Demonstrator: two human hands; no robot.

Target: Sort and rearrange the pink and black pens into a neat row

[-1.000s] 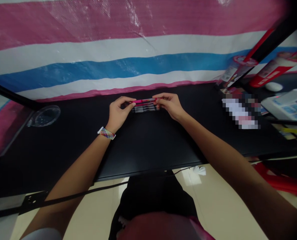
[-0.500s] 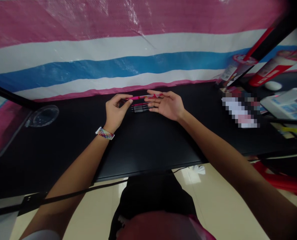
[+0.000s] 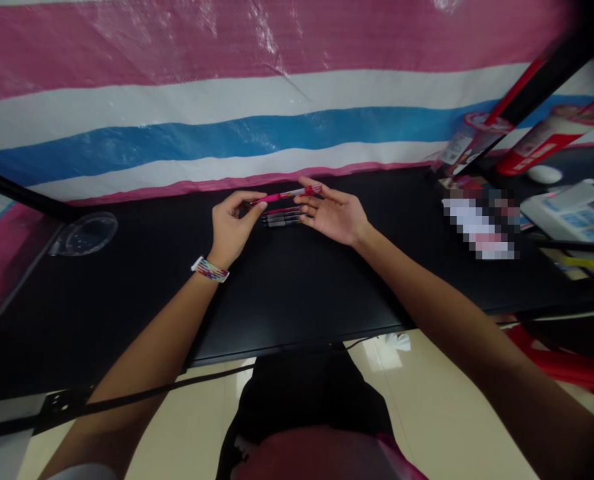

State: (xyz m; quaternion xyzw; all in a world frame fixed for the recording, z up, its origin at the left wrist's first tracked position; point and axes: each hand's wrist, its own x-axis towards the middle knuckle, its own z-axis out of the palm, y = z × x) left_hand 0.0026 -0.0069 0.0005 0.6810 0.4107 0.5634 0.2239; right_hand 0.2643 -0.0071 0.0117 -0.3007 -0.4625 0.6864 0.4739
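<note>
A pink pen (image 3: 284, 195) is held nearly level just above the black desk (image 3: 297, 287). Its left end is pinched between the thumb and fingers of my left hand (image 3: 234, 223), which has a patterned band round the wrist. At the other end is my right hand (image 3: 339, 215), palm turned up and fingers spread. The pen's right end lies against or just in front of these fingers; whether they bear it I cannot tell. Several dark pens (image 3: 281, 218) lie side by side on the desk beneath, their right ends hidden by my right fingers.
A clear plastic lid (image 3: 87, 233) lies at the left. Two drink cups with red straws, a clear cup (image 3: 459, 143) and a red-and-white cup (image 3: 547, 143), stand at the back right near a white egg-shaped object (image 3: 545, 174). A striped sheet (image 3: 227, 143) hangs behind the desk.
The pink pen's right end has come up slightly, so the pen tilts a little more. My right fingers have shifted slightly off it. My left hand keeps its pinch.
</note>
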